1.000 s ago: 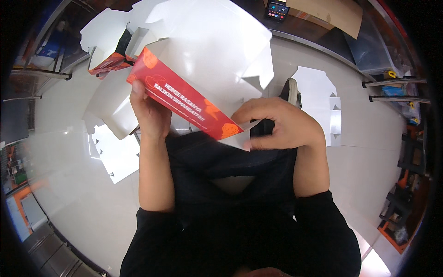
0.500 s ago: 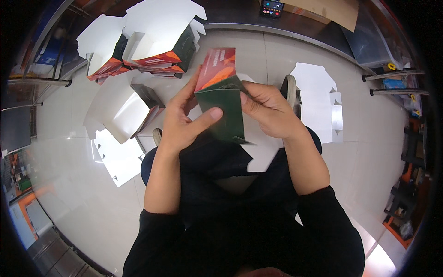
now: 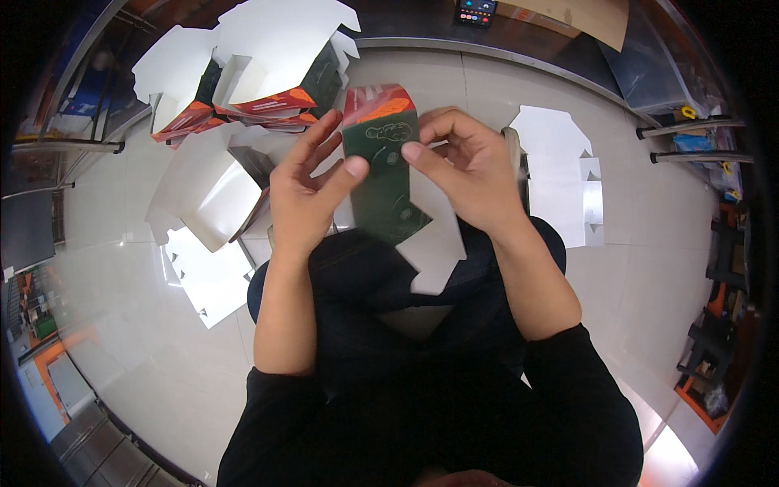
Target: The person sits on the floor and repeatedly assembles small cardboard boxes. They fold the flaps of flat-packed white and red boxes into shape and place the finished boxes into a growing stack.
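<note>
A partly folded paper carton (image 3: 380, 183) is held above my lap, with a green panel facing me, a red and orange panel at its far end and white flaps hanging toward my knees. My left hand (image 3: 304, 191) grips its left edge loosely, thumb on the green panel and fingers spread along the far side. On the right edge, my right hand (image 3: 475, 174) pinches it with the thumb in front and curled fingers partly hidden behind.
Folded open cartons (image 3: 276, 61) are stacked at the far left. A nearer open carton (image 3: 215, 191) stands by a flat white blank (image 3: 211, 276). Another flat blank (image 3: 556, 178) lies on the right. A phone (image 3: 476, 11) rests on the far dark ledge (image 3: 406, 28).
The carton has turned so its green panel faces me more fully and its red panel looks shorter. My left hand has shifted left and its fingers have spread; my right thumb has moved up.
</note>
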